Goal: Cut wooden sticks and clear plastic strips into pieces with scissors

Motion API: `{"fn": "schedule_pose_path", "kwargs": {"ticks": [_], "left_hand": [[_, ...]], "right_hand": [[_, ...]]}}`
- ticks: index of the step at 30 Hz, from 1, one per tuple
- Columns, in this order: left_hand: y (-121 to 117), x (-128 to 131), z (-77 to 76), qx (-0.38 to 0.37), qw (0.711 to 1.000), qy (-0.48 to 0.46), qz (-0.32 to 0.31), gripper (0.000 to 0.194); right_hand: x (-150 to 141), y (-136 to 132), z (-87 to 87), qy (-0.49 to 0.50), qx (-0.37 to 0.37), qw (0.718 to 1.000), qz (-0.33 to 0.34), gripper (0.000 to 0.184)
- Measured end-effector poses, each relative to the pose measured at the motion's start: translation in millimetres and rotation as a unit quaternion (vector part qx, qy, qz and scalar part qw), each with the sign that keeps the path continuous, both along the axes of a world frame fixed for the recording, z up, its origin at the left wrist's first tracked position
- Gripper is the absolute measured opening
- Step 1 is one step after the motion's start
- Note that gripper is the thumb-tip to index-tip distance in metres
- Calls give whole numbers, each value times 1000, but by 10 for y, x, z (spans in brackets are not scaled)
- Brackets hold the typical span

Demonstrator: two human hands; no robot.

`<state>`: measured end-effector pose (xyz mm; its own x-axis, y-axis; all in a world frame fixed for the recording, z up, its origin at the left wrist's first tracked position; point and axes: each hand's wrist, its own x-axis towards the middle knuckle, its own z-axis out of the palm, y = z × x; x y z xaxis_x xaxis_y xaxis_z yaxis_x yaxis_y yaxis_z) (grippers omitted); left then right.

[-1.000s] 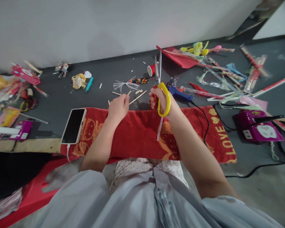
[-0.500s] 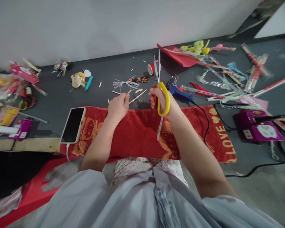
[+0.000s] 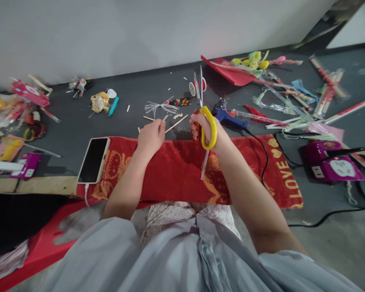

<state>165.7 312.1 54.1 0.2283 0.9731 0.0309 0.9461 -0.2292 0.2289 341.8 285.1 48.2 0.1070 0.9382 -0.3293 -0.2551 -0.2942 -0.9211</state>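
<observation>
My right hand [image 3: 202, 125] is wrapped round the handles of a pair of scissors [image 3: 209, 127], one loop yellow and the other red. Its metal blades point away from me and stand slightly apart, with nothing between them. Below that hand a narrow pale strip [image 3: 205, 165] shows over the red towel; whether the hand holds it I cannot tell. My left hand [image 3: 152, 134] is closed, knuckles up, at the towel's far edge. A thin wooden stick [image 3: 166, 118] pokes out by its thumb. Another wooden stick [image 3: 176, 124] and short cut pieces [image 3: 178, 116] lie just beyond.
A phone [image 3: 93, 160] on a cable lies at the left of the red towel [image 3: 176, 174]. Right of the scissors are a blue glue gun [image 3: 229, 118] with a cord and a purple box [image 3: 331, 161]. White fibres [image 3: 161, 107], a thread spool [image 3: 192, 88] and red paper [image 3: 228, 73] lie farther back.
The scissors have tipped slightly to the left, their blades now in front of the red spool. My left hand has stayed almost still. The view has shifted very little.
</observation>
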Motion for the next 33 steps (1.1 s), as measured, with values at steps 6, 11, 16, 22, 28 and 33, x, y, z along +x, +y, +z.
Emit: {"fn": "schedule_pose_path", "kwargs": {"ticks": [6, 11, 16, 22, 28, 33], "left_hand": [[8, 4, -16, 12, 1000, 15, 2, 41], [11, 8, -11, 6, 1000, 19, 6, 39], [15, 4, -21, 12, 1000, 6, 5, 37], [37, -36, -68, 23, 998, -61, -11, 33], [82, -88, -115, -8, 961, -272, -50, 31], [100, -77, -127, 3, 904, -424, -62, 37]], "right_hand": [[-6, -14, 8, 2, 8, 1000, 0, 26], [-20, -13, 14, 4, 2, 1000, -1, 25], [-24, -19, 22, -1, -5, 1000, 3, 23], [-28, -33, 41, -27, -16, 999, 36, 22], [-35, -88, 18, -246, 59, 963, 93, 37], [-37, -152, -6, -478, 113, 867, 87, 43]]}}
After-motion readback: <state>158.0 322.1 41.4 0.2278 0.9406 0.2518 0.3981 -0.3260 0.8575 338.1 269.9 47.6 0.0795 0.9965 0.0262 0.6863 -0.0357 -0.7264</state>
